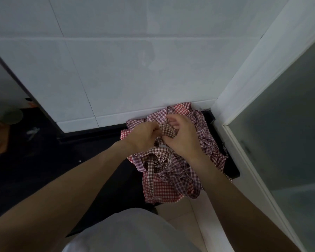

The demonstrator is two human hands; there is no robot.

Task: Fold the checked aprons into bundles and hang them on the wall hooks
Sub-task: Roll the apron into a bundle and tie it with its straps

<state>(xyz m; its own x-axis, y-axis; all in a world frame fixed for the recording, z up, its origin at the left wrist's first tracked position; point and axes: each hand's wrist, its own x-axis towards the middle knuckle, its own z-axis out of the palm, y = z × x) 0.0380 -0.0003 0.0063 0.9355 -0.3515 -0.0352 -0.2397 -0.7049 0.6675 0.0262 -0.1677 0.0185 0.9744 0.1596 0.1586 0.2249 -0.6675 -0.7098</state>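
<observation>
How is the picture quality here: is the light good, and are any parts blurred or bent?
Head view: dim, flat light; the floor at left is almost black. Wide-angle bend curves the tile joints and the door frame. The left hand and right hand look slightly soft, while the checks on the aprons stay readable.

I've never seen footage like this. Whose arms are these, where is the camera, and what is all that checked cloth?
There is no machine here: a person wears a camera on the head, so the one picture looks forward and down along their own arms. Below lies a heap of checked aprons, red, maroon and brown, piled on a dark surface against a tiled wall, beside a white door frame. The left hand and right hand meet over the heap, both pinching a small brown-checked piece. No wall hooks are in view.
</observation>
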